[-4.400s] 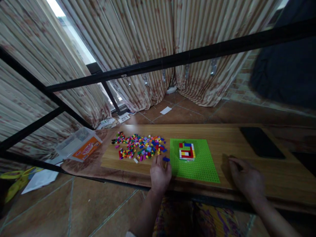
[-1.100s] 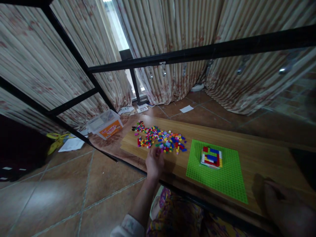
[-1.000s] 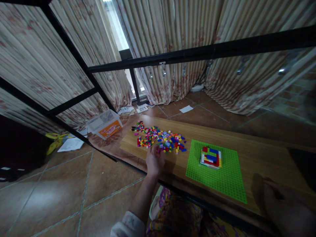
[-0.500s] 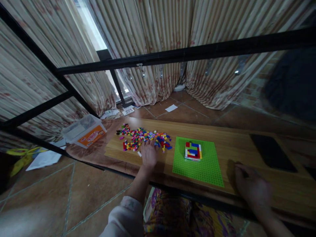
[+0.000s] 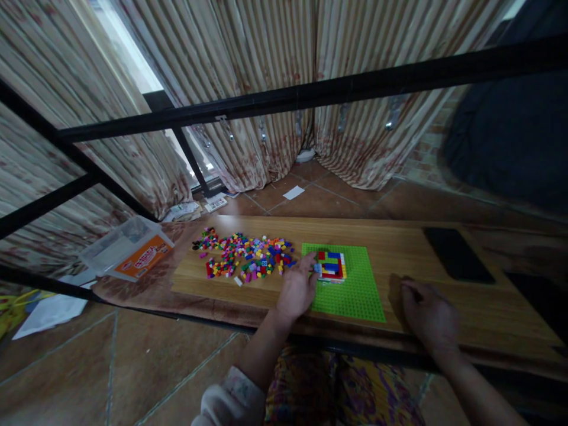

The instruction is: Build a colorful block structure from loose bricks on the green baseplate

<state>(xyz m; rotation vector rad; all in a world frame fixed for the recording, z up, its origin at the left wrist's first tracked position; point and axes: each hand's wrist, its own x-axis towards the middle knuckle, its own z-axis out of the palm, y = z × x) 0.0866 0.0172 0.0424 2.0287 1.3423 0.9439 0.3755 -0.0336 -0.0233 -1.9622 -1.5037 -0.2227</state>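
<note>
My left hand [image 5: 298, 288] reaches over the left edge of the green baseplate [image 5: 355, 300]. Its fingertips pinch a small light blue brick [image 5: 317, 268] against the left side of a low brick build [image 5: 332, 267]. Red, blue, white and yellow bricks make up this build, stacked near the plate's back half. Part of its left side is hidden by my fingers. Resting on the wooden board [image 5: 355, 231] to the right of the plate, my right hand [image 5: 429, 315] is loosely curled, with nothing visible in it.
Many loose coloured bricks [image 5: 239, 251] lie spread on the board's left part. A clear plastic box [image 5: 128, 245] with an orange label stands at the far left. A dark flat panel [image 5: 458, 254] lies at right. Black metal bars [image 5: 284, 94] cross behind the board.
My left hand has moved right, from the loose bricks to the build on the baseplate, and now has a light blue brick at its fingertips. My right hand stays curled on the board. The view has shifted.
</note>
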